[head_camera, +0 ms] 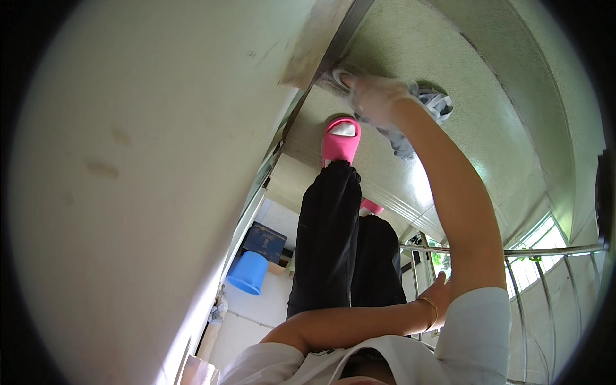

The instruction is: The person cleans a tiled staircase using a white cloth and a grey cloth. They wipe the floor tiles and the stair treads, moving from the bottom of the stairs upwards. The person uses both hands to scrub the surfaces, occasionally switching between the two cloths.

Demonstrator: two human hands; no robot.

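Observation:
My right hand (382, 98) reaches down to the floor beside the foot of the wall, blurred by motion. A grey and white cloth (435, 103) is bunched in it, and loose folds hang out on both sides of the hand. Across my body lies my left arm, with a thin bracelet at the wrist. My left hand (435, 291) is beside the metal railing, its fingers partly hidden behind my right arm, so whether it holds anything is not visible. Close to the cloth stands my foot in a pink slipper (340, 139).
A pale wall (144, 144) with smudges fills the left side. Ribbed step edges (404, 211) cross the floor near my feet. The metal railing (553, 251) runs at the right, with a bright window (541, 245) beyond. Lower left are a blue bucket (249, 273) and a dark box (265, 242).

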